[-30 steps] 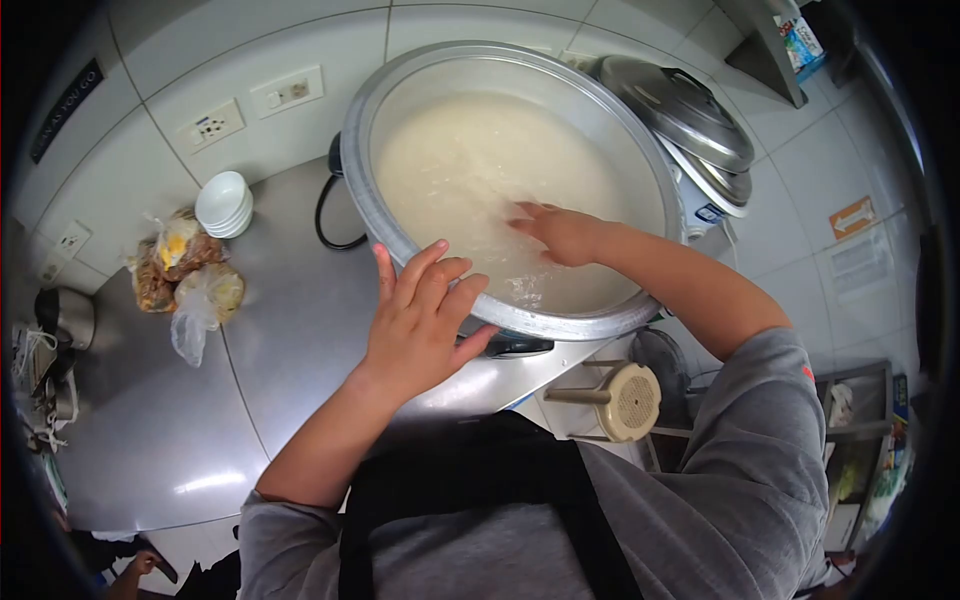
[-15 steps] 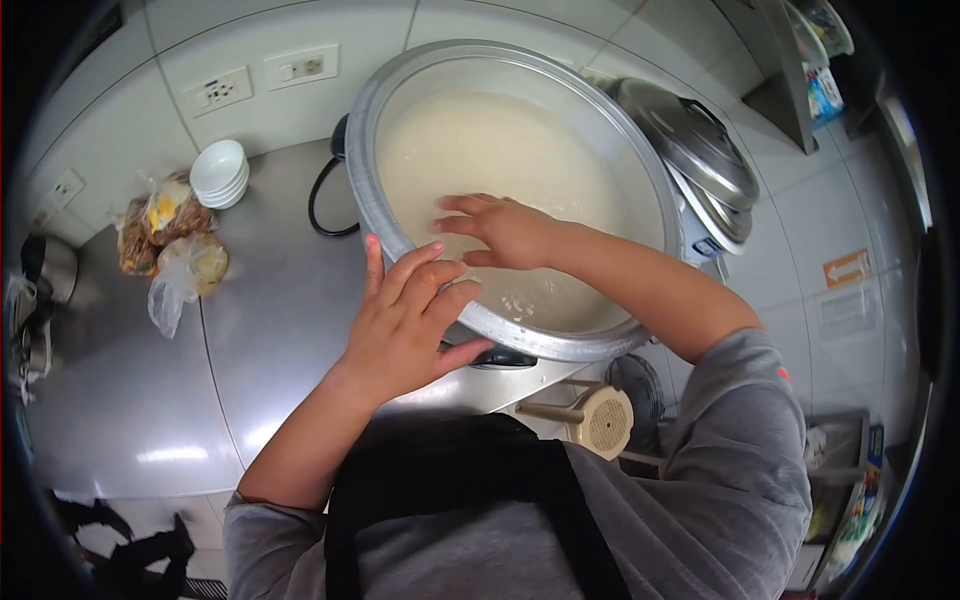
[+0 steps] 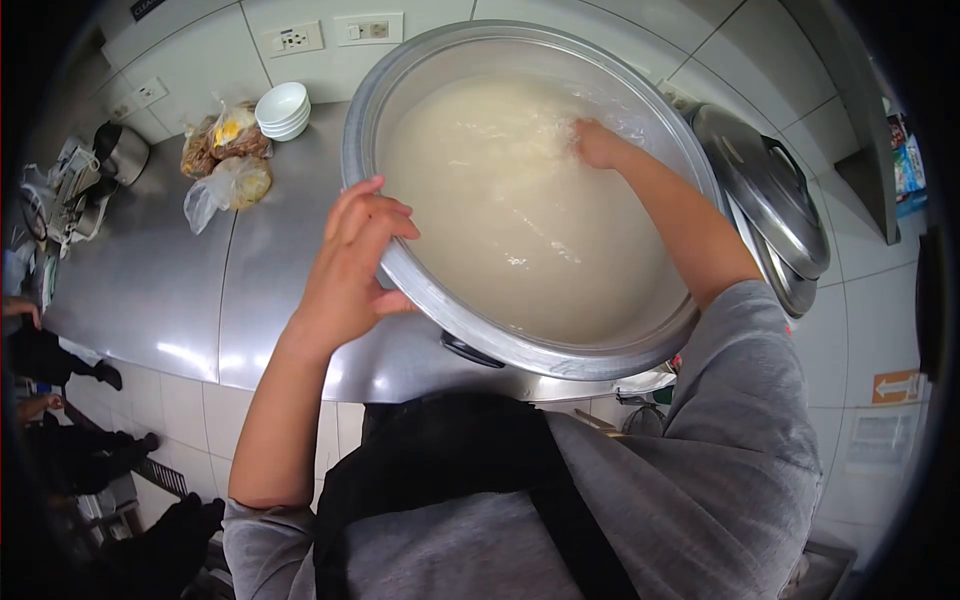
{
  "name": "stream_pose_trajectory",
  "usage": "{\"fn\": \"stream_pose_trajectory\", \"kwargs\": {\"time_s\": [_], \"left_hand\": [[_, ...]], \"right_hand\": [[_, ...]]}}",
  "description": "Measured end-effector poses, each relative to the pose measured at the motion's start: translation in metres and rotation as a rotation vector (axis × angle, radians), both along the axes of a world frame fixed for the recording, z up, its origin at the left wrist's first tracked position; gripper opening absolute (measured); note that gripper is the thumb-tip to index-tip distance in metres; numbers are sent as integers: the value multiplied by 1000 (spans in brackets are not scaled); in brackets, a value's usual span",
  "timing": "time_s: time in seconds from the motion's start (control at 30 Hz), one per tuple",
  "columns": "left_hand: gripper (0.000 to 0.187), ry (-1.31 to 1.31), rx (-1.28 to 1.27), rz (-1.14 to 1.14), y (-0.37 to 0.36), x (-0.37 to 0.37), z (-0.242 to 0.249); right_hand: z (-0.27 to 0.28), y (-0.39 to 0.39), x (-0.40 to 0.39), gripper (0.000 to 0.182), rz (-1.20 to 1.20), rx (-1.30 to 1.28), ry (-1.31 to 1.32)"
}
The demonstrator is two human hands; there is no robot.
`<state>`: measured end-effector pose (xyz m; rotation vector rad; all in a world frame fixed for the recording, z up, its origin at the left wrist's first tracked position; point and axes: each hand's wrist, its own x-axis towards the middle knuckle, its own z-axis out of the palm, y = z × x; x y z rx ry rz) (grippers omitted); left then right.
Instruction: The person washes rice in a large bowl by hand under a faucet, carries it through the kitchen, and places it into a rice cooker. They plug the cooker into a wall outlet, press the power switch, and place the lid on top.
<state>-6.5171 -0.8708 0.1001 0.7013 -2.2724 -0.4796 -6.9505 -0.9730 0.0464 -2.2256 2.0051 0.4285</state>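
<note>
A large round metal pot (image 3: pixel 530 362) stands tilted toward me on the steel counter (image 3: pixel 290 270), holding cloudy, whitish liquid (image 3: pixel 480 210). My left hand (image 3: pixel 352 245) grips the pot's left rim, fingers over the edge and thumb on the outside. Toward the far right side of the pot, my right hand (image 3: pixel 598 145) is dipped into the liquid, with ripples around it. Its fingers are under the surface, so I cannot see whether they hold anything. A black handle (image 3: pixel 472 350) shows on the near outer side of the pot.
Stacked white bowls (image 3: pixel 283 110) and tied plastic bags of food (image 3: pixel 232 155) sit at the counter's back left. Metal lids (image 3: pixel 765 195) lean right of the pot. Wall sockets (image 3: pixel 293 40) are behind. People in dark clothing (image 3: pixel 75 455) stand at the far left.
My right hand has moved from above the near-left part of the liquid to the far right and into it. My left hand has closed on the rim. The view has shifted.
</note>
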Motion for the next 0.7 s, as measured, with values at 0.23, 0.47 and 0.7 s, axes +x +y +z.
{"fn": "stream_pose_trajectory", "kwargs": {"time_s": [0.23, 0.47, 0.7], "left_hand": [[54, -14, -34, 32, 4, -4, 2], [52, -15, -6, 27, 5, -3, 2], [55, 4, 11, -38, 4, 5, 4]], "right_hand": [[6, 58, 95, 33, 316, 182, 182], [50, 152, 108, 63, 543, 312, -186], [73, 185, 25, 77, 66, 504, 20]]}}
